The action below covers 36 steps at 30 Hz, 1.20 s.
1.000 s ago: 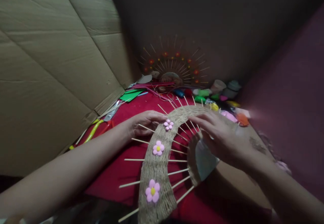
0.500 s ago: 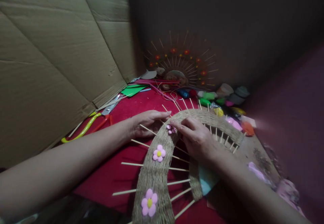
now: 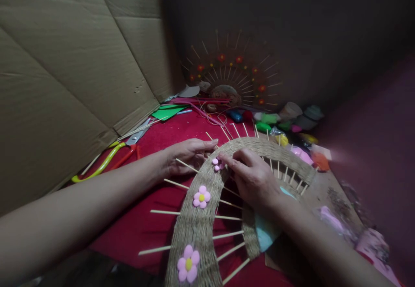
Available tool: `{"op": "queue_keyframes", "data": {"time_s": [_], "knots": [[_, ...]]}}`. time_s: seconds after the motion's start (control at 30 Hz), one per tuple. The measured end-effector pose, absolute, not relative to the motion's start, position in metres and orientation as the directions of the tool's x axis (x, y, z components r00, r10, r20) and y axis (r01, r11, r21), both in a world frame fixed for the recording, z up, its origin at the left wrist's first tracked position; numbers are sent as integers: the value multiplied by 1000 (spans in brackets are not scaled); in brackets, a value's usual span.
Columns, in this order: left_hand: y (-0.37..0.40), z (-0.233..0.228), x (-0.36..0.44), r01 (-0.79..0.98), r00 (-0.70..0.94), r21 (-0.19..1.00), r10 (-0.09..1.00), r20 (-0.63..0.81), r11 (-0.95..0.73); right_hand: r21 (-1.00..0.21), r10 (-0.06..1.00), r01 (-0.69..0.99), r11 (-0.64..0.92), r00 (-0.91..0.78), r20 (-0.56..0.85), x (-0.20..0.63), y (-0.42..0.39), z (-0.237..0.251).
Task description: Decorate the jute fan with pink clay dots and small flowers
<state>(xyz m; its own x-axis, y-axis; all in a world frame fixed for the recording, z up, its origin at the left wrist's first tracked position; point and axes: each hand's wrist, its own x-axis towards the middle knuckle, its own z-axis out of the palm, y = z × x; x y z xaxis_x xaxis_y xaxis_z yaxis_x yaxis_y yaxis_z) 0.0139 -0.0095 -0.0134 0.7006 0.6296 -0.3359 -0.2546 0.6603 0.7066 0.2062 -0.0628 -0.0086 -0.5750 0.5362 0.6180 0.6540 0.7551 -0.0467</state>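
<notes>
A curved fan-shaped frame [image 3: 197, 222], woven of brown twine around thin sticks, spans the middle of the view. Two pink flowers with yellow centres, an upper one [image 3: 201, 197] and a lower one [image 3: 188, 264], sit on its left side. Higher up, a partly covered pink flower [image 3: 215, 164] shows a few petals. My right hand [image 3: 253, 174] has curled fingers, with the index fingertip pressed onto this flower. Around the band's outer edge, my left hand [image 3: 184, 156] supports the frame; its thumb lies by a stick and its other fingers are partly hidden behind the weave.
Yellow-and-red-handled scissors [image 3: 125, 148] and a green sheet [image 3: 168, 112] lie at left by a cardboard wall [image 3: 81, 62]. Behind stands another fan with orange flowers [image 3: 230, 75]. Coloured clay packets [image 3: 264, 126] and pink clay [image 3: 330, 218] lie at right on the red cloth [image 3: 162, 133].
The view has shifted slightly, with the near frame a little lower and further left. My right fingertip stays on the top flower, whose left petals show more clearly. My left hand keeps its hold.
</notes>
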Motion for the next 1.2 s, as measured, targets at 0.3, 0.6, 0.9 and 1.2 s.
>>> {"op": "queue_keyframes", "data": {"time_s": [0.3, 0.6, 0.9, 1.2], "knots": [[-6, -17, 8, -264, 687, 681, 629, -365, 683, -22, 540, 674, 738, -572, 617, 206, -63, -10], [-3, -20, 3, -277, 721, 708, 627, -294, 650, -9, 548, 677, 736, -587, 597, 206, -63, -11], [-4, -17, 3, -276, 709, 734, 647, -281, 620, 3, 548, 683, 730, -588, 594, 207, -62, -13], [-3, -18, 4, -276, 714, 734, 643, -276, 621, -62, 550, 662, 747, -564, 616, 210, -66, -10]]}}
